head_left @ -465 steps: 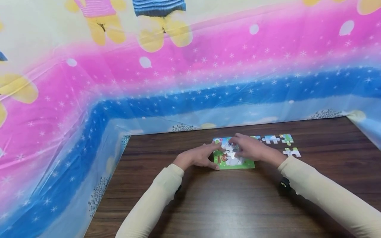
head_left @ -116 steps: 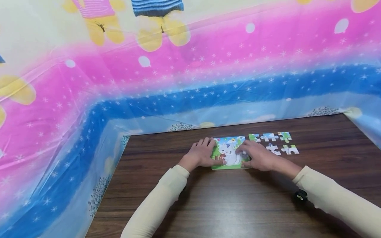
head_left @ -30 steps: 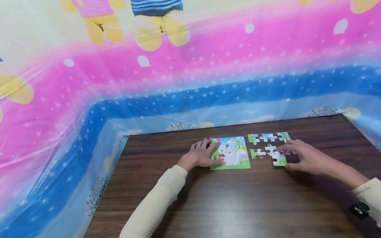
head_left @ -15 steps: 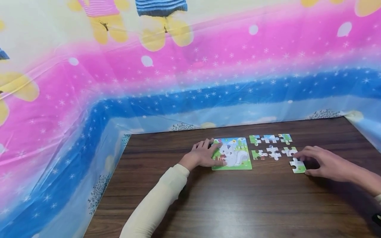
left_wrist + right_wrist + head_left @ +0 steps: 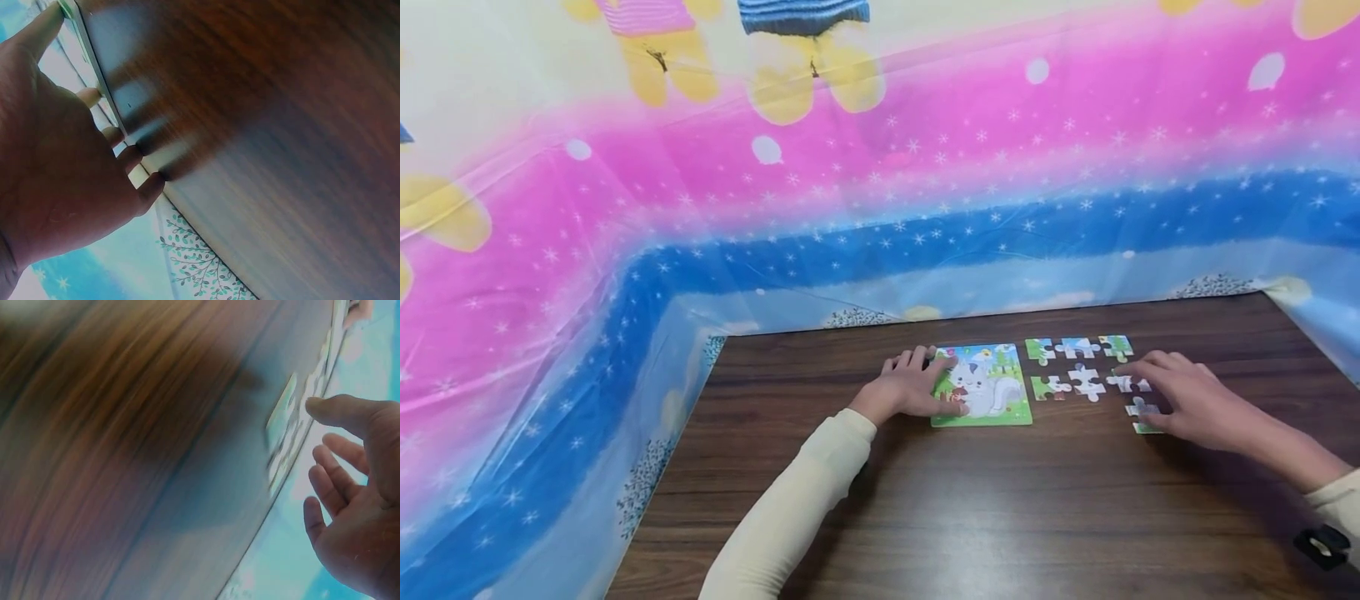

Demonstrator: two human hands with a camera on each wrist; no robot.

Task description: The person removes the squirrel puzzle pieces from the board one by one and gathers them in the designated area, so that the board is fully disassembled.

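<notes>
My left hand (image 5: 906, 390) rests on the left edge of a square picture puzzle (image 5: 1011, 390) showing a white bushy-tailed animal on green grass. In the left wrist view the spread fingers of my left hand (image 5: 56, 169) lie along the board's edge. To the right, my right hand (image 5: 1206, 404) hovers at a green-and-white jigsaw piece (image 5: 1141, 407), its thumb overlapping the piece and its index finger over another jigsaw piece (image 5: 1123, 383). In the right wrist view the fingers of my right hand (image 5: 369, 506) are loose, with the thumb extended above the loose pieces (image 5: 284, 409).
Three jigsaw pieces form a row at the back, among them a blue-and-white one (image 5: 1078, 347). A second row below includes a mostly white piece (image 5: 1087, 382). The dark wooden table (image 5: 940, 508) ends at a patterned cloth backdrop (image 5: 895, 200).
Several pieces now lie right of the board. My right hand carried the green-and-white piece right, set it below the second row and let it go. My left hand stays on the board.
</notes>
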